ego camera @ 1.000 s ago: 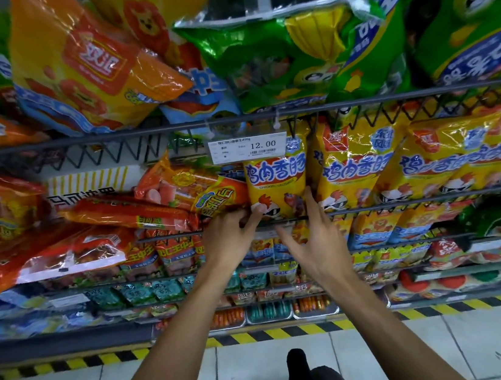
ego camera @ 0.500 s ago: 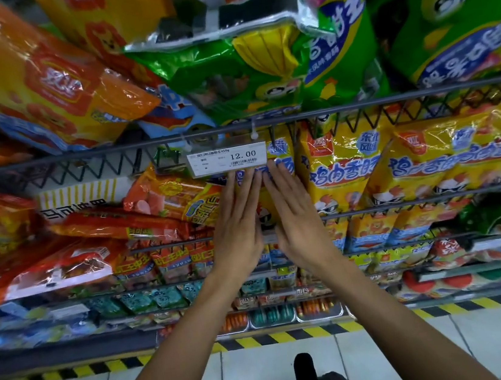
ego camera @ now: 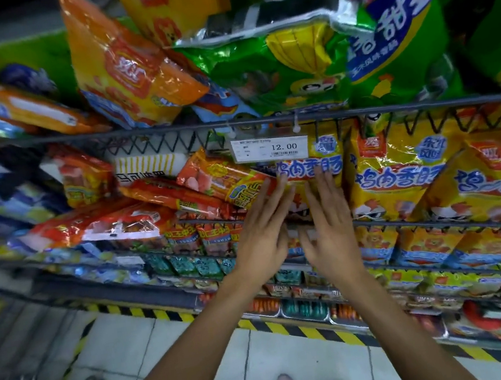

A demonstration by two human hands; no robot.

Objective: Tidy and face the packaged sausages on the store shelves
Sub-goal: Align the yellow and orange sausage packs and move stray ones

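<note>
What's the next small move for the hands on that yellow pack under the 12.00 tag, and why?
Probably press the yellow pack back and square it upright. Both the left hand and the right hand lie flat on its front with straight fingers, no grip, and the orange pack beside it leans across its left edge, so it isn't yet faced like the yellow packs to its right.

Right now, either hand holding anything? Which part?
Nothing held. Left hand and right hand lie flat, fingers straight, against the front of the yellow sausage pack.
</note>
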